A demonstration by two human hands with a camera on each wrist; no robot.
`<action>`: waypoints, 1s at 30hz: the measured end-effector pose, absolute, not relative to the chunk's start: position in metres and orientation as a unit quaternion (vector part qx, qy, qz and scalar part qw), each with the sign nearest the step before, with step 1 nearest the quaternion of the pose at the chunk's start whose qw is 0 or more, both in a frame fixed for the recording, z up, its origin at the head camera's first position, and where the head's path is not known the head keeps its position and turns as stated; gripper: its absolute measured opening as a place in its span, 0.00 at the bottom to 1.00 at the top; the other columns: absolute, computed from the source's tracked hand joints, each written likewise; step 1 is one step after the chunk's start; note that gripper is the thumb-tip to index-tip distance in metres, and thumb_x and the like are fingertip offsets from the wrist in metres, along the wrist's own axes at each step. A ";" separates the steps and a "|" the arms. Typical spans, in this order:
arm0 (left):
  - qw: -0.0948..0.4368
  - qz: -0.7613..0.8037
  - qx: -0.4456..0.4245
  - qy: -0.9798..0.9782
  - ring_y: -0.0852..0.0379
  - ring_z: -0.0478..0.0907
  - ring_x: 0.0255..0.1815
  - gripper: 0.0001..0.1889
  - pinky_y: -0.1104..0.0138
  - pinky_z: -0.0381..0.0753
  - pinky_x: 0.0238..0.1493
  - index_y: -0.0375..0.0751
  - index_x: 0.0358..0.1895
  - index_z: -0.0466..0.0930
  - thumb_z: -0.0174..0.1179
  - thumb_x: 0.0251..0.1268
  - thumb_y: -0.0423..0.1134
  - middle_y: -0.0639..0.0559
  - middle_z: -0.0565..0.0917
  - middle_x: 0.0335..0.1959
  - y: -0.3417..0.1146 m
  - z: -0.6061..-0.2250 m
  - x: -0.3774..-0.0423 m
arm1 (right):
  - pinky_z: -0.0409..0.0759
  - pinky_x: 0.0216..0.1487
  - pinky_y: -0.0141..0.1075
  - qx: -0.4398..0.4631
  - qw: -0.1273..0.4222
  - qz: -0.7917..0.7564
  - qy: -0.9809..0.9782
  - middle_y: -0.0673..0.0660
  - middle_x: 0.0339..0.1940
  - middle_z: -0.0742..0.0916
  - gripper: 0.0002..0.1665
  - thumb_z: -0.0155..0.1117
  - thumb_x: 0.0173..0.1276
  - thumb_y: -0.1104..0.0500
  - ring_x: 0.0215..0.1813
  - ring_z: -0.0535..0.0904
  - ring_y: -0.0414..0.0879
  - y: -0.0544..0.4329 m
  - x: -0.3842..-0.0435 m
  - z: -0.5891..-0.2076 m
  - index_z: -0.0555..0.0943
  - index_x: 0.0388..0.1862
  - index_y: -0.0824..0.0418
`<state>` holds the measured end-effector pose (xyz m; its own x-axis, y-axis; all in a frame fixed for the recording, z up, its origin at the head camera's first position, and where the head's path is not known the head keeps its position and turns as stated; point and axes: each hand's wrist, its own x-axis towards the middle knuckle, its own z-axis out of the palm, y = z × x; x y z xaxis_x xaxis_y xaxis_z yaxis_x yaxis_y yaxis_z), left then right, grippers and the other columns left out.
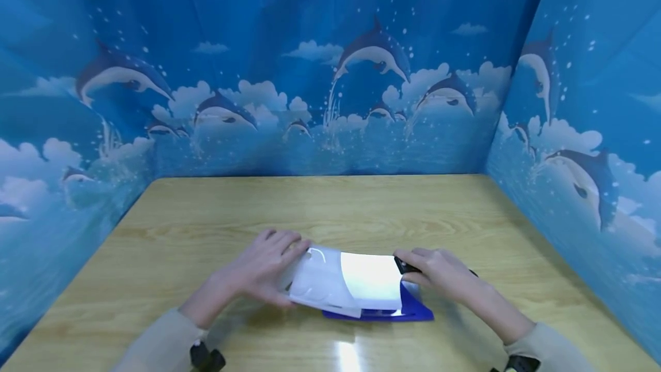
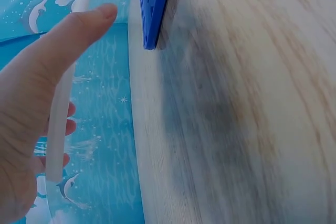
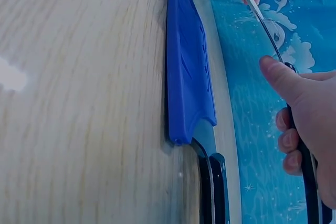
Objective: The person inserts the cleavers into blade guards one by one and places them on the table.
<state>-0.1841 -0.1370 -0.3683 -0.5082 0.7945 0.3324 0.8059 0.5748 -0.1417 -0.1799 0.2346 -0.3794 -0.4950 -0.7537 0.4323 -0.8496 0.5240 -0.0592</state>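
My left hand [image 1: 276,268] grips a translucent white knife sheath [image 1: 321,280] by its left end. In the left wrist view the thumb lies on one side of the sheath [image 2: 59,129] and fingertips show on the other. My right hand [image 1: 441,271] holds a broad-bladed knife by its black handle [image 3: 304,174], fingers curled round it. The bright blade [image 1: 370,280] reaches left and overlaps the white sheath. Below them a blue knife sheath [image 1: 413,309] lies on the table, partly hidden from the head camera. In the right wrist view, a black-handled knife [image 3: 207,187] sticks out of that blue sheath.
The light wood-grain table [image 1: 181,234] spreads around both hands. Blue dolphin-print curtains [image 1: 310,73] stand along its back and sides. A glare spot [image 1: 348,355] shines on the table near the front.
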 end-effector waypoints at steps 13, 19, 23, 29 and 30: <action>0.196 -0.009 -0.464 -0.864 0.50 0.70 0.52 0.55 0.53 0.69 0.51 0.41 0.63 0.66 0.63 0.27 0.74 0.45 0.73 0.52 -0.114 -0.368 -0.188 | 0.80 0.30 0.34 0.428 0.169 0.132 -0.878 0.55 0.33 0.85 0.22 0.65 0.60 0.55 0.31 0.81 0.43 0.204 -0.177 -0.377 0.78 0.51 0.66; 0.211 0.010 -0.458 -0.863 0.49 0.71 0.51 0.55 0.54 0.71 0.49 0.41 0.61 0.68 0.62 0.26 0.75 0.45 0.74 0.51 -0.107 -0.368 -0.188 | 0.80 0.34 0.37 0.395 0.152 0.138 -0.895 0.56 0.36 0.85 0.22 0.66 0.59 0.56 0.35 0.82 0.45 0.194 -0.178 -0.380 0.78 0.51 0.64; 0.222 0.018 -0.457 -0.861 0.50 0.71 0.50 0.55 0.54 0.72 0.47 0.41 0.61 0.68 0.62 0.26 0.75 0.45 0.74 0.50 -0.106 -0.371 -0.187 | 0.78 0.28 0.34 0.391 0.153 0.133 -0.898 0.53 0.32 0.84 0.21 0.66 0.58 0.55 0.31 0.80 0.42 0.194 -0.179 -0.382 0.78 0.50 0.61; 0.211 0.022 -0.449 -0.868 0.49 0.70 0.52 0.55 0.53 0.72 0.47 0.41 0.62 0.66 0.62 0.27 0.75 0.44 0.73 0.51 -0.102 -0.376 -0.185 | 0.77 0.26 0.33 0.386 0.147 0.130 -0.901 0.52 0.31 0.84 0.23 0.67 0.57 0.53 0.28 0.79 0.40 0.198 -0.182 -0.386 0.79 0.50 0.61; 0.208 0.022 -0.447 -0.869 0.48 0.70 0.52 0.55 0.53 0.71 0.48 0.42 0.62 0.66 0.62 0.28 0.75 0.44 0.73 0.52 -0.101 -0.377 -0.185 | 0.78 0.27 0.34 0.384 0.147 0.131 -0.902 0.52 0.32 0.84 0.23 0.68 0.57 0.54 0.30 0.80 0.41 0.199 -0.182 -0.386 0.79 0.50 0.61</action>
